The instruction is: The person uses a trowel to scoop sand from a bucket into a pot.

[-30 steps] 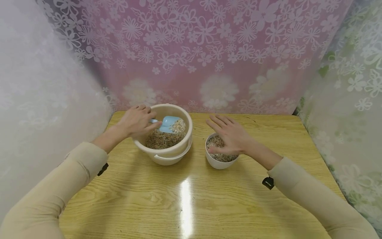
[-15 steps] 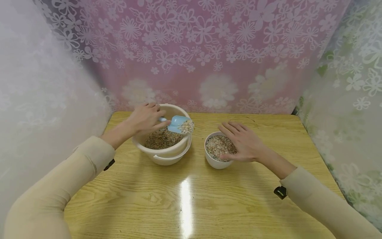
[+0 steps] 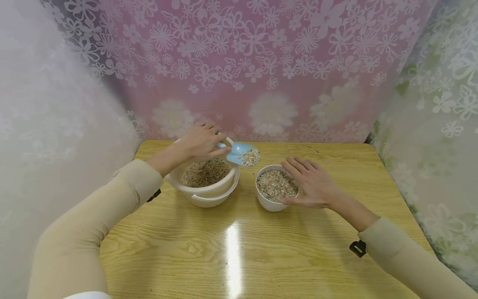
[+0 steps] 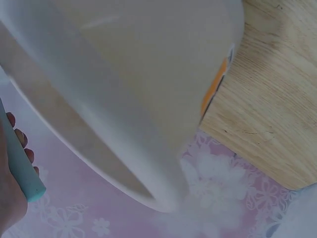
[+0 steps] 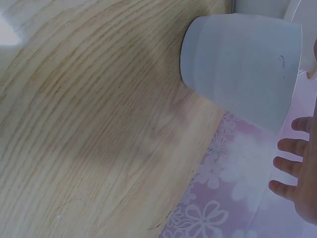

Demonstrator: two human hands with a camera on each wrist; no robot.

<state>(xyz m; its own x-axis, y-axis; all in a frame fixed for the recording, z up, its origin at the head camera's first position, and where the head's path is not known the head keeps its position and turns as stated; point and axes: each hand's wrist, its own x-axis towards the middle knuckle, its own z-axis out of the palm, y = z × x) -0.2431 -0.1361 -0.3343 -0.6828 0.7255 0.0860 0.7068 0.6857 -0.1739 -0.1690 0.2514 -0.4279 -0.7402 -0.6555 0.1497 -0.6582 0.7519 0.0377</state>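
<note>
My left hand [image 3: 203,142] grips the handle of a light blue scoop [image 3: 238,153] that carries pale gravel. The scoop is over the right rim of a cream bucket [image 3: 220,189], where darker gravel [image 3: 205,172] lies inside. In the left wrist view, the handle [image 4: 22,163] pokes out of my fist beside the bucket [image 4: 133,84]. To the right stands a white bowl [image 3: 270,205], heaped with mixed gravel [image 3: 276,185]. My right hand [image 3: 313,185] is at that bowl's right rim, fingers extended; whether it touches is hard to tell. The right wrist view has the bowl [image 5: 237,69] from the side.
Both containers stand on a wooden table [image 3: 186,249] with a bright light reflection in front. A pink flowered curtain [image 3: 239,83] hangs behind the table's back edge. Pale sheets [image 3: 56,137] close off the left and right sides.
The loaded scoop has moved rightward in my left hand, from inside the bucket to beyond its rim. My right hand has drawn right, from over the bowl to its edge.
</note>
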